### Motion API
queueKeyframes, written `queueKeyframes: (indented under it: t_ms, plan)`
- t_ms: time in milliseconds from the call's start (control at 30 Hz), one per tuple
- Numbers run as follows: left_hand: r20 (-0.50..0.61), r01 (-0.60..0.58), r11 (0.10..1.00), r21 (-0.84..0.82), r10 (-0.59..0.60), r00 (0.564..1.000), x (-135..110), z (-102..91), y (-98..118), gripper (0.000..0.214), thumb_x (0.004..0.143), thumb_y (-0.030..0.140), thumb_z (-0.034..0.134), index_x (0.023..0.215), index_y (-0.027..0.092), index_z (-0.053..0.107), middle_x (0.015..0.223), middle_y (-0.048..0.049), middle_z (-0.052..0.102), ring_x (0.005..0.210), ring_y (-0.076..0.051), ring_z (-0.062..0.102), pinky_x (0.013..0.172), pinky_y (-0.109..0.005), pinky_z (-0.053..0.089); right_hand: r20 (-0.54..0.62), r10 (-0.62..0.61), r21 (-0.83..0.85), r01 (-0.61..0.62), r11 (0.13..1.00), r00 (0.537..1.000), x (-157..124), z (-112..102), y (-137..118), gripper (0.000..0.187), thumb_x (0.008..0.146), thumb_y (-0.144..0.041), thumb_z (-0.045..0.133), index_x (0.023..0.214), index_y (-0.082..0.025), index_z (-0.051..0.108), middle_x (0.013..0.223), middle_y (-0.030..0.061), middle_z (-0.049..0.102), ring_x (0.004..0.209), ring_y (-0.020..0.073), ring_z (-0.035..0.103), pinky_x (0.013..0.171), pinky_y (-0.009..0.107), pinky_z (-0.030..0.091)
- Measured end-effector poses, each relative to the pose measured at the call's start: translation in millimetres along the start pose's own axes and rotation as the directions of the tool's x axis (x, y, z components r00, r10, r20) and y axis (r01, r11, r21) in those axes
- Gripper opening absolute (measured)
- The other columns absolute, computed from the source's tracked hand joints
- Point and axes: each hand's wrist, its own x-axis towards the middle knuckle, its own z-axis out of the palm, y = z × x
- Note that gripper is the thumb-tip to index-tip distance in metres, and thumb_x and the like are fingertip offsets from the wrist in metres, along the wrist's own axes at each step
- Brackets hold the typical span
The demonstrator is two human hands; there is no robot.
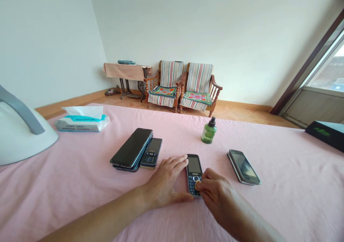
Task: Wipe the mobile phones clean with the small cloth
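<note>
A dark keypad phone (194,165) lies face up on the pink cloth, screen end away from me. My left hand (168,181) braces it from the left, fingertips at its upper left edge and thumb at its bottom end. My right hand (216,192) is closed in a pinch over the keypad. Between its fingertips shows a small yellowish piece (197,185), pressed to the keys; most of it is hidden, and I cannot tell its kind. Left of my left hand, another keypad phone (152,152) lies beside stacked smartphones (133,147).
A green spray bottle (209,131) stands behind the phone. To the right lie more phones, stacked (244,167), and a black box (326,134). A tissue pack (82,122) and a white-grey object (24,131) sit at left. Two wooden chairs (197,81) stand beyond the table.
</note>
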Motion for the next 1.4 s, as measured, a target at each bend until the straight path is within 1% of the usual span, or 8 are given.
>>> queueKeyframes:
  t_ms: [100,233,400,567,700,933,1067,1400]
  plan:
    - [0.008,0.009,1.000,0.006,-0.009,1.000,0.3,-1.1,0.6,0.084,0.063,0.055,0.077,0.132,0.019,0.045,0.143,-0.0135,0.040,0.129,-0.031,0.038,0.104,-0.049,0.031,0.007,0.017,0.005,-0.017,1.000,1.000,-0.3,-1.6,-1.6,0.029,0.085,-0.004,0.044,0.062,-0.017,0.055,0.076,-0.0002,0.050,0.065,0.0095,0.053,0.058,0.021,0.037]
    - [0.016,0.010,1.000,0.009,-0.010,1.000,0.2,-1.9,0.9,0.084,0.065,0.056,0.076,0.132,0.016,0.045,0.143,-0.0147,0.040,0.129,-0.031,0.038,0.105,-0.048,0.030,-0.062,0.045,0.023,-0.044,0.999,0.997,3.3,0.7,-4.7,0.026,0.079,0.000,0.044,0.062,-0.016,0.054,0.073,0.0000,0.052,0.063,0.0103,0.052,0.057,0.022,0.036]
    - [0.003,0.000,1.000,-0.005,0.000,1.000,-0.1,-0.2,-0.6,0.083,0.066,0.060,0.073,0.133,0.020,0.043,0.143,-0.0135,0.040,0.129,-0.032,0.038,0.105,-0.049,0.029,-0.110,0.065,0.072,-0.057,0.996,0.992,4.4,1.0,-2.0,0.024,0.075,0.002,0.044,0.066,-0.017,0.056,0.073,0.0004,0.054,0.063,0.0112,0.053,0.058,0.022,0.037]
    - [0.005,0.002,1.000,-0.012,-0.002,1.000,-0.2,0.1,-0.4,0.083,0.066,0.059,0.073,0.133,0.019,0.044,0.143,-0.0138,0.040,0.129,-0.032,0.038,0.105,-0.049,0.030,-0.099,0.064,0.019,-0.062,0.998,0.993,4.9,3.4,-1.7,0.023,0.074,0.003,0.044,0.068,-0.016,0.054,0.074,0.0011,0.053,0.064,0.0125,0.051,0.060,0.024,0.037]
    - [-0.011,0.000,1.000,-0.013,0.000,1.000,-0.7,-0.6,1.5,0.079,0.066,0.052,0.076,0.132,0.021,0.045,0.143,-0.0128,0.041,0.129,-0.031,0.039,0.104,-0.047,0.031,-0.090,0.012,-0.014,-0.013,1.000,0.996,9.1,8.0,-5.6,0.024,0.078,0.002,0.042,0.066,-0.016,0.050,0.077,0.0029,0.053,0.070,0.0140,0.050,0.062,0.024,0.037]
    - [-0.006,-0.006,1.000,0.001,0.006,1.000,-0.3,0.0,0.2,0.081,0.065,0.054,0.076,0.132,0.019,0.045,0.143,-0.0136,0.041,0.129,-0.031,0.039,0.105,-0.048,0.031,-0.065,0.032,-0.007,-0.032,0.999,0.997,8.2,1.7,-6.9,0.025,0.074,0.005,0.043,0.063,-0.017,0.047,0.074,0.0009,0.051,0.067,0.0124,0.049,0.060,0.022,0.034]
    - [-0.017,-0.017,1.000,0.004,0.017,1.000,-0.5,0.7,-1.0,0.080,0.066,0.053,0.076,0.131,0.017,0.045,0.142,-0.0137,0.042,0.129,-0.030,0.039,0.106,-0.046,0.030,-0.063,-0.019,0.019,0.020,1.000,0.998,8.8,6.0,-7.6,0.025,0.077,0.004,0.042,0.063,-0.017,0.046,0.076,0.0013,0.051,0.069,0.0124,0.049,0.063,0.022,0.036]
    - [-0.030,-0.023,1.000,-0.008,0.023,0.999,-0.7,2.8,-2.4,0.081,0.065,0.050,0.078,0.132,0.018,0.045,0.143,-0.0134,0.041,0.130,-0.030,0.038,0.106,-0.046,0.030,-0.058,-0.031,0.036,0.034,0.999,0.998,10.7,11.3,-6.3,0.026,0.079,0.003,0.044,0.062,-0.016,0.046,0.075,0.0010,0.051,0.069,0.0120,0.049,0.062,0.023,0.036]
